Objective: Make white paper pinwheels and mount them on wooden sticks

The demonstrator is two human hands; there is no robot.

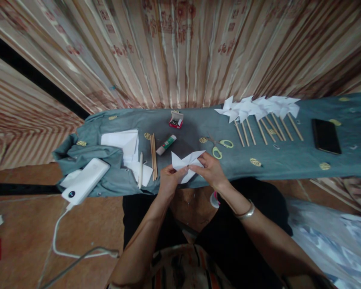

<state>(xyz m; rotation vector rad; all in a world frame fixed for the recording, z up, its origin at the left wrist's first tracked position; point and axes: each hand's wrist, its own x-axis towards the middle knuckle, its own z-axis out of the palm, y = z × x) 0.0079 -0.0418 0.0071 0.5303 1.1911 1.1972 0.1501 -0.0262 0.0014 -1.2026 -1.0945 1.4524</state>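
Between both hands is a white paper pinwheel, its points folded in, held over the front edge of the cloth-covered table. My left hand is closed on its left side, thumb near the middle. On the right side, my right hand grips the paper, with its thumb and fingers at the centre. Beyond the hands lie a glue stick, scissors with green handles, and a small open red-and-white box of small metal pieces. Three or so wooden sticks rest left of the glue stick.
Several finished pinwheels on sticks lie in a row at the back right. A dark phone is at the right. On the left are stacked white paper, a white pen and a white device with a cable. A curtain hangs behind.
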